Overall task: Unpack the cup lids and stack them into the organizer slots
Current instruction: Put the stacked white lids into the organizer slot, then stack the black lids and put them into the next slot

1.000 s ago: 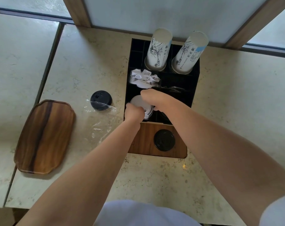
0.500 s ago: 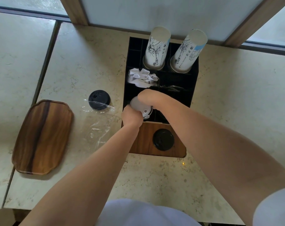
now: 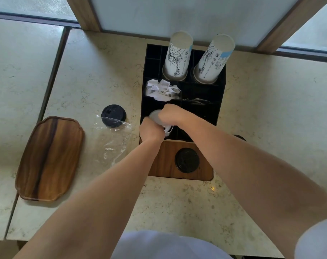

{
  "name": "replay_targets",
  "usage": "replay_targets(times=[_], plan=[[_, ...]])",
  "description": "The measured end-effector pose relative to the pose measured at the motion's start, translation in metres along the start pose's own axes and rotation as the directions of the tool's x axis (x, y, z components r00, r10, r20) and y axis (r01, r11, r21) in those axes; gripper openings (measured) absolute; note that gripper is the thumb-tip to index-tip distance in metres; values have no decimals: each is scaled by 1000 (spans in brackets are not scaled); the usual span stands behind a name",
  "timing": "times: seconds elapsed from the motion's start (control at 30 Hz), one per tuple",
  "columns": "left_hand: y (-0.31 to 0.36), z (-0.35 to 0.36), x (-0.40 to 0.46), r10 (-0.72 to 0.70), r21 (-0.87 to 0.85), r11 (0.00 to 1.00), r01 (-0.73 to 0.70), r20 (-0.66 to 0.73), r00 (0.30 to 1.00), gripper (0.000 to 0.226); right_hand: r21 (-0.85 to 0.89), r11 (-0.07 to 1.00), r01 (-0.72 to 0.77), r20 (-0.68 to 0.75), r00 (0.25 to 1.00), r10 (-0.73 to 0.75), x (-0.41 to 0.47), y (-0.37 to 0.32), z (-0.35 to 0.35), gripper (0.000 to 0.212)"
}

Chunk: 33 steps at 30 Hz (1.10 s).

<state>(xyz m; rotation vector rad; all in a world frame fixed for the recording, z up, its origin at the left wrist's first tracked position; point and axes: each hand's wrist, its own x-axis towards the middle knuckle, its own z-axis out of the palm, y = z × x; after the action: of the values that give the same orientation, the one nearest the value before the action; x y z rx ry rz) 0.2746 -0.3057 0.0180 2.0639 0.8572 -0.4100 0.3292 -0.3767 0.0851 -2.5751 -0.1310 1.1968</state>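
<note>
**Inspector:** Start with the surfaces and the room around them.

**Assistant:** The marble counter runs wide and bare on the near side and to the right. A seam splits it from a second slab at left, and the window frame bounds the far edge. The wooden tray lies near the left seam, well apart from the black organizer, which stands at the back close to the frame.

**Inspector:** What crowds the organizer?

**Assistant:** Two stacks of paper cups stand upside down in its rear slots, and crumpled white paper fills a middle-left slot. A wooden board sits against its front and carries one black lid. Another black lid rests on the counter to its left, under the end of a clear plastic wrapper.

**Inspector:** And the lids in hand?

**Assistant:** The white lids are at the front-left slot, rounded and pale. The left hand and right hand both close around them. Whether it is one lid or a stack is unclear; the fingers hide most of it.
</note>
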Motion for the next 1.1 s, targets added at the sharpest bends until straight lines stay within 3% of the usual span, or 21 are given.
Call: replay_targets(times=[0.03, 0.1, 0.17, 0.33, 0.5, 0.67, 0.73, 0.8, 0.87, 0.93, 1.0, 1.1], plan=[[2, -1, 2, 8, 22, 1000, -8, 1, 1000, 25, 16, 1000, 8, -36, 999, -7, 0, 2, 3, 22], [6, -3, 5, 1, 45, 999, -1, -1, 1000, 23, 25, 1000, -1, -113, 994, 4, -1, 6, 8, 29], [6, -4, 6, -6, 67, 998, 7, -8, 1000, 22, 41, 998, -40, -96, 994, 44, -2, 6, 12, 30], [-1, -2, 5, 30, 96, 995, -27, -27, 999, 24, -108, 994, -27, -27, 999, 24, -2, 3, 12, 28], [-5, -2, 4, 93, 136, 987, -86, -45, 995, 21, -261, 964, 58, 47, 998, -47, 9, 2, 19, 24], [-4, -5, 0, 141, 222, 966, -131, -27, 990, 20, -364, 924, 119, 14, 992, -122, 15, 4, 24, 15], [-3, -9, -4, 152, 260, 955, -140, -29, 988, 20, -323, 940, 107, -8, 993, -115, 14, 5, 26, 21], [-1, -11, -10, 203, 275, 944, -184, -40, 978, 27, -245, 964, 105, -81, 988, -128, 14, 11, 32, 41], [-1, -12, -19, 263, 228, 942, -246, -49, 963, 51, -54, 987, 152, -297, 941, -161, 1, 20, 43, 59], [-4, -14, -31, 323, 151, 940, -305, -113, 940, 64, 163, 939, 303, -545, 821, -170, -23, 35, 57, 57], [-15, -15, -46, 372, 9, 926, -378, -204, 906, 57, 283, 879, 383, -716, 695, -72, -47, 61, 80, 45], [-38, -10, -72, 293, -242, 912, -333, -185, 938, 37, 452, 862, 231, -704, 686, 185, -70, 113, 127, 38]])
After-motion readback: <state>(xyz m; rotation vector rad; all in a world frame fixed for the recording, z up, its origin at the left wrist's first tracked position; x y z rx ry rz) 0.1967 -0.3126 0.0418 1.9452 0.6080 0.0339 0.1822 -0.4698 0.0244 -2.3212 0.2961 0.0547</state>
